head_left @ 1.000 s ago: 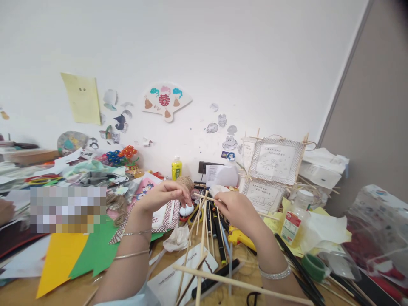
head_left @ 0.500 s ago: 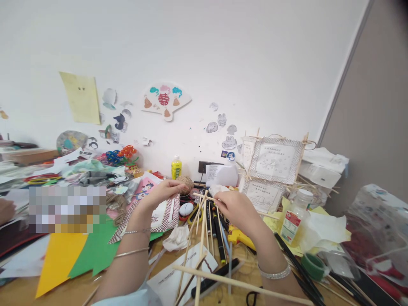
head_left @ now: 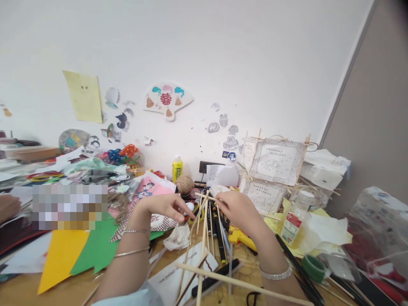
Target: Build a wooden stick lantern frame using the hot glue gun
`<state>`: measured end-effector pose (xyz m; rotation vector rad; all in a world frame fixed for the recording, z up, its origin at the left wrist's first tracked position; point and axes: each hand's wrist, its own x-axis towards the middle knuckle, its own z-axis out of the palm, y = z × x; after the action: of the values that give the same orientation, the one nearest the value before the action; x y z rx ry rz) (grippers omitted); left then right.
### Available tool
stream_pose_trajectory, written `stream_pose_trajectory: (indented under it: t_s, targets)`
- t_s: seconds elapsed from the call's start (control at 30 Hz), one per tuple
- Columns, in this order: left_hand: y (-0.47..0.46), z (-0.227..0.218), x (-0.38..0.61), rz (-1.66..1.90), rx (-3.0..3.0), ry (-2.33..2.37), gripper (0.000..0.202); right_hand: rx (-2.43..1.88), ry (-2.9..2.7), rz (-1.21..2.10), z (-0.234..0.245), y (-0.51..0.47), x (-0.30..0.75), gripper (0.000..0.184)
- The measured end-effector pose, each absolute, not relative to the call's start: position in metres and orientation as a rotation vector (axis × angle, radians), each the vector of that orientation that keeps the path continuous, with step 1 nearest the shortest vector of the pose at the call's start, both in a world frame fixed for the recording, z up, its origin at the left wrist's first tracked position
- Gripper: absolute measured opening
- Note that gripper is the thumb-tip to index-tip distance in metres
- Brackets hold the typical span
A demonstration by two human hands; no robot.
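Observation:
Thin wooden sticks (head_left: 201, 242) are joined into a frame that rises to a crossing point in front of me. My right hand (head_left: 236, 209) pinches a short cross stick (head_left: 203, 196) near the top of this frame. My left hand (head_left: 170, 207) hangs just left of the frame with its fingers apart and nothing held. Its fingertips come close to the left stick; whether they touch it I cannot tell. A longer stick (head_left: 245, 285) crosses the lower front of the frame.
Markers (head_left: 219, 242), a yellow glue gun (head_left: 240, 238) and crumpled tissue (head_left: 177, 238) lie around the frame. A twine ball (head_left: 185, 185) sits behind. At right stands a clear bottle (head_left: 293, 219); orange paper (head_left: 62, 259) and green paper (head_left: 95, 246) lie left. Another person's hand (head_left: 9, 207) shows far left.
My left hand has moved down toward the frame's left stick, and its fingers have spread. My right hand keeps its pinch on the cross stick.

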<state>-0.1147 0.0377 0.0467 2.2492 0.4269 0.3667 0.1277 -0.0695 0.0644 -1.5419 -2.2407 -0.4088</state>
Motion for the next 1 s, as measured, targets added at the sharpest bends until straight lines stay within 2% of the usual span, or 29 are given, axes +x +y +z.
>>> stream_pose_trajectory:
  t_s: [0.03,0.1,0.27,0.37,0.57,0.77,1.0]
  targets:
    - [0.033,0.053,-0.112,0.216,2.274,0.375,0.040,-1.544,-2.242,-0.404,0.065,-0.070,0.128,0.025]
    - [0.026,0.064,-0.109,0.176,2.314,0.287,0.044,-1.546,-2.242,-0.402,0.065,-0.070,0.128,0.024]
    - [0.025,0.067,-0.106,0.727,2.284,0.195,0.025,-1.530,-2.248,-0.410,0.063,-0.068,0.129,0.023]
    - [0.029,0.061,-0.101,0.902,2.137,0.149,0.018,-1.529,-2.244,-0.409,0.063,-0.068,0.129,0.024]
    - [0.032,0.052,-0.095,0.856,2.011,0.175,0.019,-1.515,-2.253,-0.405,0.063,-0.068,0.130,0.023]
    - [0.036,0.048,-0.090,1.034,1.907,0.371,0.016,-1.503,-2.248,-0.416,0.062,-0.068,0.130,0.021]
    - [0.038,0.050,-0.088,1.082,1.967,0.569,0.026,-1.495,-2.245,-0.403,0.063,-0.068,0.130,0.023]
